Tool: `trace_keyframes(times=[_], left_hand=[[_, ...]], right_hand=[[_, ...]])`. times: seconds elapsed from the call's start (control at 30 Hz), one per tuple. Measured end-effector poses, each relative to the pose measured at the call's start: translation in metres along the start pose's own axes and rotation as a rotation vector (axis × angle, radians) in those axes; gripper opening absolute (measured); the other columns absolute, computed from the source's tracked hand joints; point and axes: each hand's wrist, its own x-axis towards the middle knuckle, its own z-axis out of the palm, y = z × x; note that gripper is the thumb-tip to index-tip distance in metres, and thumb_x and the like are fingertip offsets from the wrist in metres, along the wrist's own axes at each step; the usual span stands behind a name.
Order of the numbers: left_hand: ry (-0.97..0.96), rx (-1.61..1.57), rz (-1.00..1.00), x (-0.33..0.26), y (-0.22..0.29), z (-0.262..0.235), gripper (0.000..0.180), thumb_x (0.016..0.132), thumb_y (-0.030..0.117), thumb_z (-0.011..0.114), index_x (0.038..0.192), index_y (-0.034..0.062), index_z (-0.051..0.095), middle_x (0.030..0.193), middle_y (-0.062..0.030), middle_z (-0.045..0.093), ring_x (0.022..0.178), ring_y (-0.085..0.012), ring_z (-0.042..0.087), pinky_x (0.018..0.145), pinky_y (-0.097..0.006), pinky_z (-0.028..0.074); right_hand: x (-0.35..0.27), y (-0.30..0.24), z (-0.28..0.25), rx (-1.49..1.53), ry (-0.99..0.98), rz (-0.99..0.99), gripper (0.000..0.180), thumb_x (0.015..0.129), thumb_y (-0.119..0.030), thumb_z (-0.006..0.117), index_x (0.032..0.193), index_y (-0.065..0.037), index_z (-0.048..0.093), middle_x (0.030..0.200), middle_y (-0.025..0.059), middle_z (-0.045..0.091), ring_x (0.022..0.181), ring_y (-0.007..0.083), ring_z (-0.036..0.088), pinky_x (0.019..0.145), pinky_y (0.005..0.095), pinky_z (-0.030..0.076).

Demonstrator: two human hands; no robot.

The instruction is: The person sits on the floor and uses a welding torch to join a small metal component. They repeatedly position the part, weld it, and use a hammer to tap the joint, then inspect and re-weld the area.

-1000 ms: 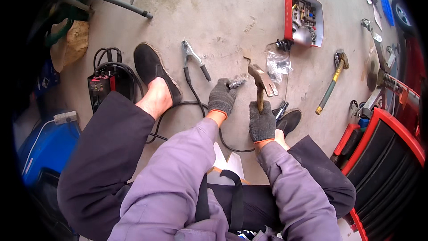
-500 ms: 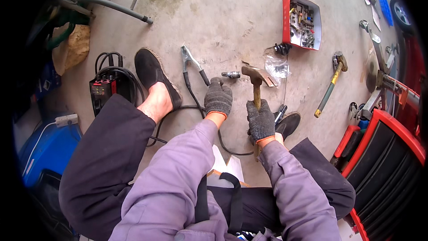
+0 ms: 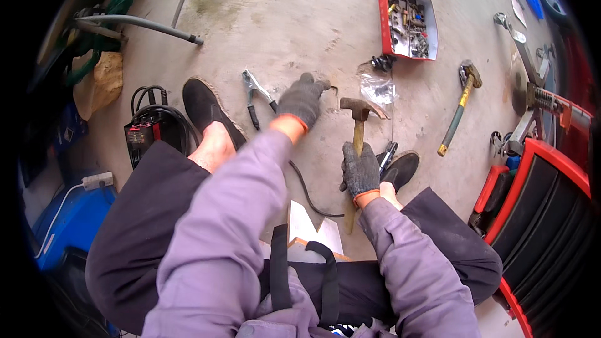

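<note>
Hammer (image 3: 359,124) held in the right hand (image 3: 360,170), best kept clear of the left hand (image 3: 300,102), whose grip I cannot tell.

Garage workshop — hammer (image 3: 359,130), parts box (image 3: 385,25)

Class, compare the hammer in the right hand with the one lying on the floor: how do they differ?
The claw hammer is gripped in the right hand; the floor hammer lies on the floor. The claw hammer's head has a curved claw; the floor hammer's looks blockier. The claw hammer's handle is plain brownish; the floor hammer's is yellow and dark green. Both have a head across a long handle.
</note>
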Motion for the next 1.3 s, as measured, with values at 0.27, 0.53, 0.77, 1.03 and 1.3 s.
trace_keyframes(times=[0.27, 0.53, 0.77, 1.03, 1.3], left_hand=[[-0.28, 0.354, 0.115, 0.027, -0.022, -0.04, 0.026, 0.094, 0.016, 0.052, 0.115, 0.0082, 0.064, 0.122, -0.0152, 0.064, 0.109, -0.0359, 0.065, 0.09, -0.045, 0.053], [0.051, 0.077, -0.194, -0.015, -0.035, -0.008, 0.032, 0.087, 0.027, 0.067, 0.114, 0.011, 0.061, 0.111, -0.0159, 0.066, 0.093, -0.0375, 0.067, 0.079, -0.045, 0.053], [0.037, 0.07, -0.169, -0.01, 0.001, -0.012, 0.046, 0.09, 0.028, 0.065, 0.133, 0.0146, 0.057, 0.123, -0.016, 0.063, 0.107, -0.0348, 0.066, 0.09, -0.045, 0.052], [0.214, 0.13, -0.062, 0.016, -0.046, -0.018, 0.033, 0.092, 0.013, 0.054, 0.123, 0.0145, 0.063, 0.118, -0.0155, 0.066, 0.105, -0.0369, 0.066, 0.087, -0.045, 0.053], [0.227, 0.01, -0.548, -0.018, 0.008, 0.039, 0.032, 0.092, 0.028, 0.061, 0.116, 0.0073, 0.062, 0.107, -0.0204, 0.067, 0.098, -0.0381, 0.066, 0.086, -0.049, 0.052]], right_hand=[[0.007, -0.002, -0.002, 0.035, 0.037, -0.011, 0.038, 0.096, -0.039, 0.061, 0.105, -0.002, 0.055, 0.068, 0.0079, 0.059, 0.05, 0.0195, 0.058, 0.039, 0.0361, 0.05], [0.004, -0.006, 0.006, 0.106, -0.026, 0.024, 0.033, 0.096, -0.035, 0.062, 0.097, -0.004, 0.051, 0.065, 0.0034, 0.053, 0.045, 0.0141, 0.051, 0.036, 0.0334, 0.047], [0.01, -0.007, 0.001, 0.038, -0.013, 0.004, 0.035, 0.097, -0.038, 0.061, 0.1, -0.004, 0.053, 0.067, 0.006, 0.057, 0.05, 0.0172, 0.056, 0.038, 0.0345, 0.049], [0.015, -0.003, -0.003, 0.13, -0.008, 0.023, 0.035, 0.097, -0.037, 0.061, 0.104, -0.003, 0.054, 0.069, 0.0073, 0.057, 0.05, 0.0169, 0.056, 0.037, 0.0349, 0.049], [0.013, 0.0, 0.0, 0.139, -0.012, 0.082, 0.038, 0.095, -0.039, 0.062, 0.103, -0.002, 0.054, 0.069, 0.0072, 0.057, 0.05, 0.017, 0.055, 0.037, 0.0351, 0.05]])
